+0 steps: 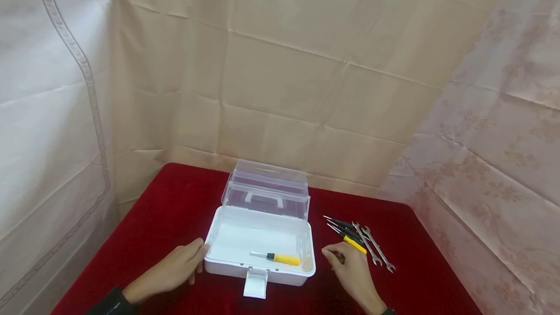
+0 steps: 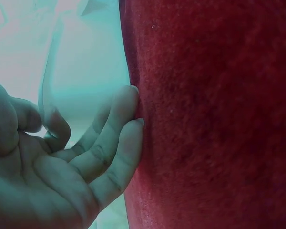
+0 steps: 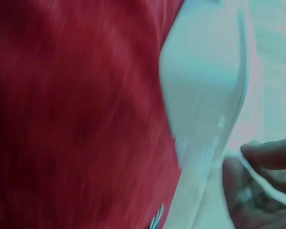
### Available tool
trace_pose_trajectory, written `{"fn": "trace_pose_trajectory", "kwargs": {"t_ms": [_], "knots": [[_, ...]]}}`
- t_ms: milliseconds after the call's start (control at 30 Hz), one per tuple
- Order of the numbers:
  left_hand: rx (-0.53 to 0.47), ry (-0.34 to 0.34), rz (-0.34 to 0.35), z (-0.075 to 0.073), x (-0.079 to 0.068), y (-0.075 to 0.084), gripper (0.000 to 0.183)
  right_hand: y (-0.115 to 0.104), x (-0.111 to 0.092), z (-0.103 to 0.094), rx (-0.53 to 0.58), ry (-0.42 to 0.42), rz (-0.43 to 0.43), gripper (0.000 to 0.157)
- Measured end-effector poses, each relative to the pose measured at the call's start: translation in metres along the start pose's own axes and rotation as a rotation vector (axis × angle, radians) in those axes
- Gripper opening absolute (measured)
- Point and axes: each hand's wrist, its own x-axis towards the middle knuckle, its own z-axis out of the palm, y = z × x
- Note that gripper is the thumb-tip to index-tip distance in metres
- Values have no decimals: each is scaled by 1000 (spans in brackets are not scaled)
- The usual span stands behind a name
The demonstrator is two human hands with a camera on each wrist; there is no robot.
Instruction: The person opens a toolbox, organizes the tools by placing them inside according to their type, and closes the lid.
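Note:
A white toolbox [image 1: 258, 235] stands with its clear lid [image 1: 267, 188] raised at the back. Inside it, near the front wall, lies a yellow-handled screwdriver [image 1: 284, 259]. My left hand [image 1: 185, 261] pinches the left rim between thumb and index finger, while its other fingers reach down beside the box's outer wall. Just off the right side, my right hand [image 1: 350, 266] has loosely curled fingers and holds nothing. Past it on the cloth is another yellow-handled screwdriver [image 1: 354, 244], with black-handled screwdrivers [image 1: 347, 227] alongside.
Two metal wrenches [image 1: 376, 247] lie right of the screwdrivers. The box's white latch [image 1: 255, 284] hangs down in front. A red cloth [image 1: 175, 208] covers the table, and fabric curtains [image 1: 284, 77] surround it at the back and sides.

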Motion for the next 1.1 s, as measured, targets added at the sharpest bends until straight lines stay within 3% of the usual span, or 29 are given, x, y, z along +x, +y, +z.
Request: {"fn": "trace_pose_trajectory", "kwargs": {"t_ms": [133,300,433,733,1100], "knots": [[29,23,-21,-2,1,2,28,38,11,-7,-133,40,63,16],[37,38,-75,-4,2,2,27,85,26,-12,-223,-53,125,33],[32,46,-64,-2,2,-1,30,108,30,-9,-278,-69,120,27],[17,32,-43,-3,2,-1,33,119,32,-4,-267,17,98,21],[19,17,-42,-3,2,0,29,121,30,-10,-292,-96,149,11]]}}
